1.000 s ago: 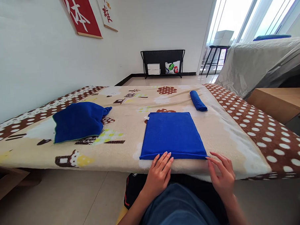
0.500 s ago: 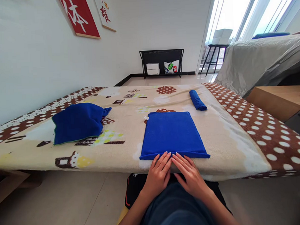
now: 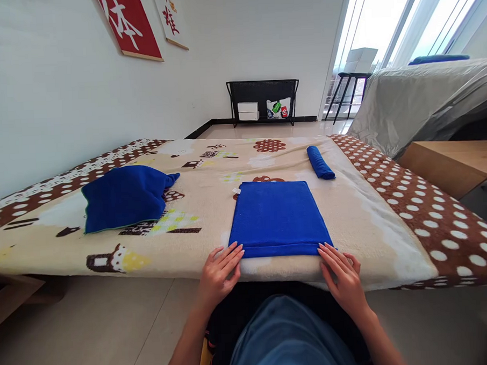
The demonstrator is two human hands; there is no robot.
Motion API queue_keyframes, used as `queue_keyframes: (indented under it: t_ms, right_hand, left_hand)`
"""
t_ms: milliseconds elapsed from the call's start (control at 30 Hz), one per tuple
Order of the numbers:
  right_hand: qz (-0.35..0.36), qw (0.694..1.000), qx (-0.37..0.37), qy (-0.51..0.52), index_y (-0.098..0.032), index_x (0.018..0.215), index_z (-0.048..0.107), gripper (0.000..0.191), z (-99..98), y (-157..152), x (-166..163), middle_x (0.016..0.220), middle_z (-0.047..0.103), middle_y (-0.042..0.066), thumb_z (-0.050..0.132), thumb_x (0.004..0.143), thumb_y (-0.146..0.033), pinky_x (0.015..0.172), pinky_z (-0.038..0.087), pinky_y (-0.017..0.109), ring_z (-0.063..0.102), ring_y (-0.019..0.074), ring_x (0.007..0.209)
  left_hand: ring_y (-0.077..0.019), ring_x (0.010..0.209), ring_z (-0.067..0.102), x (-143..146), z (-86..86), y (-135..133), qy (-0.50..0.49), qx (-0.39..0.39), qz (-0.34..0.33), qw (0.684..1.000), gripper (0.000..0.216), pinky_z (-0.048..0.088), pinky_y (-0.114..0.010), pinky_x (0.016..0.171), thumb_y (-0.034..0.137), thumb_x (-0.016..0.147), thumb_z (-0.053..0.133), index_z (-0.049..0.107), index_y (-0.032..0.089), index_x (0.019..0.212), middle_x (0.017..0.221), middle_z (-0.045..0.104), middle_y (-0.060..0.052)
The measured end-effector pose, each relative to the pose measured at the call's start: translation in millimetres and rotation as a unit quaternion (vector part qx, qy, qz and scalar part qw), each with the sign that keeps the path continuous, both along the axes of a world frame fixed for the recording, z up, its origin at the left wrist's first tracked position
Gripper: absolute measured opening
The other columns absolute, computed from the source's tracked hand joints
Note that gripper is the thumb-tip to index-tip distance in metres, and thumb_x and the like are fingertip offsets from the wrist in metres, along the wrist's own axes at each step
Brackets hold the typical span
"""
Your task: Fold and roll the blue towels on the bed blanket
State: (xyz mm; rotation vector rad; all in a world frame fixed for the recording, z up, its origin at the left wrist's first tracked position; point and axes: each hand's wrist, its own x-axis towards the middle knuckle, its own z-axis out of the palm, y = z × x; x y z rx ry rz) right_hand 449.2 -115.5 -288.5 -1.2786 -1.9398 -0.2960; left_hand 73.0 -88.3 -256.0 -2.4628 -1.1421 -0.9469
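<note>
In front of me a blue towel (image 3: 278, 216) lies flat, with a narrow fold along its near edge and a white tag at its far left corner. My left hand (image 3: 220, 272) rests its outstretched fingers on the near left corner of that fold. On the near right corner lie the fingers of my right hand (image 3: 343, 272), also extended. Further back on the right is a rolled blue towel (image 3: 320, 163). A crumpled blue towel (image 3: 125, 198) sits to the left, spread loosely with one end bunched up.
Under the towels is a patterned blanket (image 3: 204, 205) with brown polka-dot borders. A wooden box-like piece (image 3: 460, 157) and a plastic-covered piece of furniture (image 3: 417, 89) stand at the right. A black rack (image 3: 263, 98) is against the far wall.
My hands have slid apart from the middle of the folded near edge to its two corners. The folded strip now looks wider and flatter.
</note>
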Motion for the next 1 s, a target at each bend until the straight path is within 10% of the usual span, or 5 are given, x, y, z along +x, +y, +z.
queue_keyframes:
  t_ms: [1000]
  right_hand:
    - [-0.094,0.994,-0.041,0.023,-0.023,0.088,0.063,0.022,23.8,52.1,28.3,0.125,0.065,0.008,0.053,0.096,-0.041,0.094,0.035,0.046,0.057,0.0282,0.109]
  left_hand:
    - [-0.0345,0.134,0.046,-0.3,23.3,27.6,-0.140,-0.135,0.214,0.957,0.007,0.034,-0.057,0.107,0.021,0.086,0.057,0.062,0.022,0.082,0.138,0.058,-0.010]
